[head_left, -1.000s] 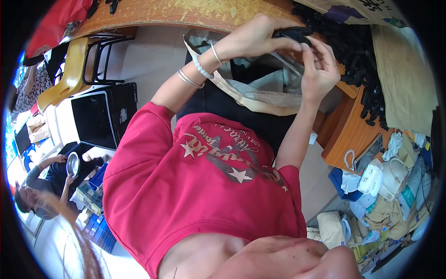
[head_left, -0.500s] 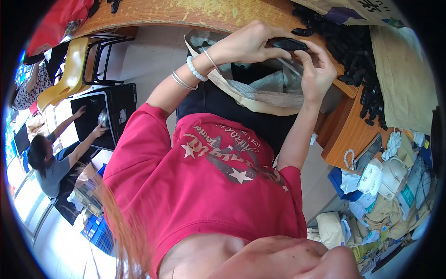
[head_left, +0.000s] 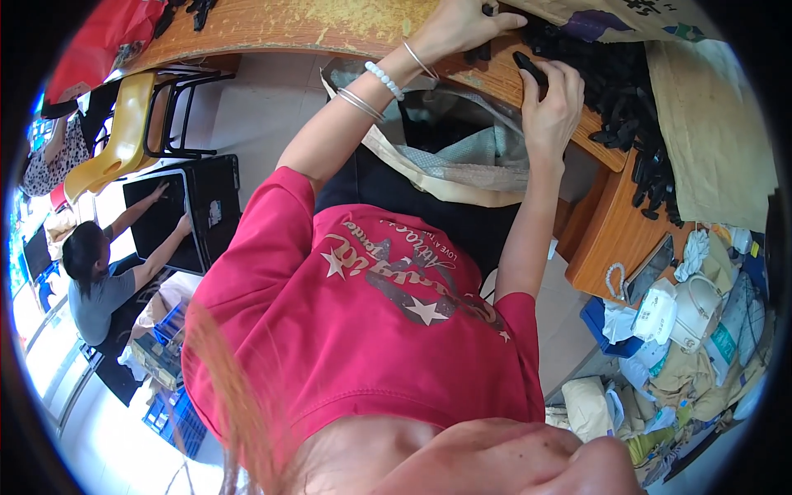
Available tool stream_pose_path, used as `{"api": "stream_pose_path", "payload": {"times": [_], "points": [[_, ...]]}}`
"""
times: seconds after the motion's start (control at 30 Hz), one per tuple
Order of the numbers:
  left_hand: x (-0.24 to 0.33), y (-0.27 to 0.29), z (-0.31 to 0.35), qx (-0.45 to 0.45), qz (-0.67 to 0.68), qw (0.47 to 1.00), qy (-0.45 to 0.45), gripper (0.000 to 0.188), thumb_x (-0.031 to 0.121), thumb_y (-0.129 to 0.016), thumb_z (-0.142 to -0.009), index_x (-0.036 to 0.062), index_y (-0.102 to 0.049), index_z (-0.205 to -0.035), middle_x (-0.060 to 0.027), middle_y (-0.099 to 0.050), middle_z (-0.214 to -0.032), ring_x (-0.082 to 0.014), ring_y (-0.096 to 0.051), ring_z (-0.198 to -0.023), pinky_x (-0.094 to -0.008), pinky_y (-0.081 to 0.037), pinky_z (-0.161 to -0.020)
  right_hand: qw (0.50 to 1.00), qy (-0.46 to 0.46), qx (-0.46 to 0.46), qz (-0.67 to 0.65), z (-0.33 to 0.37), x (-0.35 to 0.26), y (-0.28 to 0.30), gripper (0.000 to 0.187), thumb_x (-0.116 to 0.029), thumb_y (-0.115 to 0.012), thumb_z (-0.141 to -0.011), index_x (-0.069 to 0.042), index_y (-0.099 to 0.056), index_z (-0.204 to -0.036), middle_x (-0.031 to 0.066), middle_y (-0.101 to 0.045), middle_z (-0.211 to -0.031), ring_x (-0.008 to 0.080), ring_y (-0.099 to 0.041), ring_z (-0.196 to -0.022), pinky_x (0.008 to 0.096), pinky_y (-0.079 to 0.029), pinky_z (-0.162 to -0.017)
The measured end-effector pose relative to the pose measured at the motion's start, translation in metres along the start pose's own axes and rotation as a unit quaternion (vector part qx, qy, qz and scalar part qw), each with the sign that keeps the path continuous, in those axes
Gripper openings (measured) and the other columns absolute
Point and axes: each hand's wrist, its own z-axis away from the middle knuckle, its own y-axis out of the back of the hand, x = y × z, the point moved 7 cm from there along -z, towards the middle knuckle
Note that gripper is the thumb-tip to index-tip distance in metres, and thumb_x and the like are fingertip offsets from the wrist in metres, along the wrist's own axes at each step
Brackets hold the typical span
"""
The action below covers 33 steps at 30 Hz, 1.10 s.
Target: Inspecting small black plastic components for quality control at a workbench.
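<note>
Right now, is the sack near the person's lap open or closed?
Open: the sack gapes, with its dark inside showing.

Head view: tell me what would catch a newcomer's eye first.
Probably the bright red shirt, filling the middle. Above it, the right hand holds a small black piece, near a dark heap of similar pieces at upper right. A yellow chair stands out at upper left.

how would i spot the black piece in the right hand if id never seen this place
Start at the worn wooden table curving across the top, then find the right hand beside the dark heap. The black piece is small and elongated; unlike the loose ones heaped nearby, it is pinched in that hand, apart from the pile.
</note>
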Motion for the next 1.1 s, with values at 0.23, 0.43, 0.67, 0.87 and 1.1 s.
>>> {"api": "stream_pose_path", "payload": {"times": [0.23, 0.43, 0.67, 0.87, 1.1], "points": [[0.071, -0.032, 0.024, -0.052, -0.447, 0.868, -0.211, 0.016, 0.012, -0.059, -0.08, 0.001, -0.066, -0.089, -0.0178, -0.06, -0.082, -0.0347, -0.061, -0.072, -0.0417, -0.049, -0.063, 0.988, -0.07, 0.051, -0.128, 0.02, 0.014, 0.009, 0.018, -0.008, -0.071, -0.077, -0.001, -0.06, -0.09, 0.0101, -0.058, -0.083, 0.028, -0.053, -0.078, 0.0371, -0.044, -0.069], [0.018, -0.035, 0.032, -0.014, -0.348, 0.842, -0.411, 0.032, 0.034, -0.063, -0.086, 0.0045, -0.066, -0.096, -0.0052, -0.059, -0.077, -0.0212, -0.062, -0.056, -0.0311, -0.049, -0.051, 0.986, -0.067, 0.018, -0.152, 0.016, 0.012, 0.006, 0.017, -0.008, -0.073, -0.075, -0.001, -0.064, -0.087, 0.0095, -0.056, -0.078, 0.025, -0.052, -0.07, 0.0348, -0.043, -0.063], [0.013, -0.001, 0.048, -0.014, -0.224, 0.938, -0.263, 0.038, 0.042, -0.066, -0.08, 0.0037, -0.062, -0.081, -0.0092, -0.061, -0.078, -0.0291, -0.062, -0.064, -0.0364, -0.049, -0.056, 0.954, -0.146, 0.025, -0.263, 0.016, 0.022, 0.008, 0.017, -0.005, -0.071, -0.078, -0.005, -0.071, -0.095, 0.0052, -0.055, -0.078, 0.0139, -0.049, -0.064, 0.0264, -0.04, -0.055], [0.012, -0.015, 0.031, 0.025, -0.178, 0.96, -0.213, 0.031, 0.025, -0.067, -0.081, -0.0048, -0.058, -0.081, -0.0201, -0.059, -0.075, -0.0431, -0.057, -0.069, -0.0425, -0.048, -0.058, 0.947, -0.198, 0.029, -0.253, 0.018, 0.031, 0.007, 0.017, -0.003, -0.067, -0.082, -0.006, -0.071, -0.099, 0.0032, -0.059, -0.088, 0.0088, -0.053, -0.068, 0.0225, -0.042, -0.057], [-0.002, -0.006, 0.079, -0.166, 0.111, 0.98, -0.021, 0.019, 0.018, -0.067, -0.085, 0.004, -0.057, -0.078, 0.0024, -0.057, -0.074, -0.0025, -0.05, -0.069, -0.0176, -0.04, -0.06, 0.885, -0.266, 0.042, -0.379, 0.025, 0.046, 0.002, 0.024, 0.003, -0.065, -0.082, 0.001, -0.066, -0.106, 0.0042, -0.061, -0.093, 0.0096, -0.058, -0.075, 0.0207, -0.048, -0.071]]}}
